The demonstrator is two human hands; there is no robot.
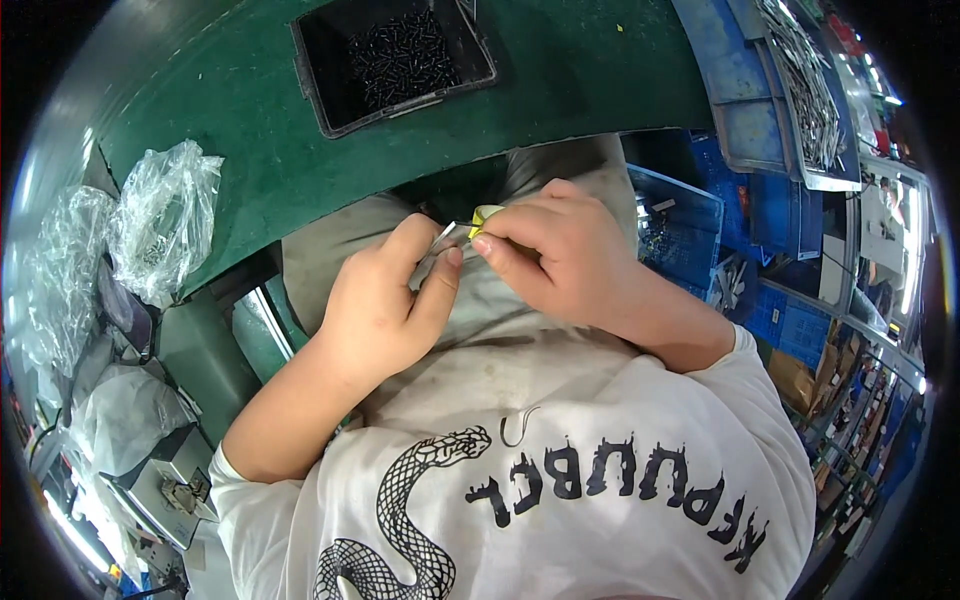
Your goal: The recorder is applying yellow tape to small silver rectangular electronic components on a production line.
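Above my lap, both hands meet close together. My left hand [385,295] is closed, its thumb and forefinger pinching a small, thin silver metal piece [450,233] that points up and to the right. My right hand [560,250] is closed too, with thumb and index finger pressed on a small yellow strip [477,222] at the far end of the metal piece. A pale loop of the strip stands up by the right fingertips. Whether the strip is wrapped round the metal or only touches it, I cannot tell.
A black bin [395,65] of small dark parts stands on the green table [580,75] ahead. Clear plastic bags [165,215] lie at the left. To the right are blue crates [680,225] and a tray of long metal pieces [808,95].
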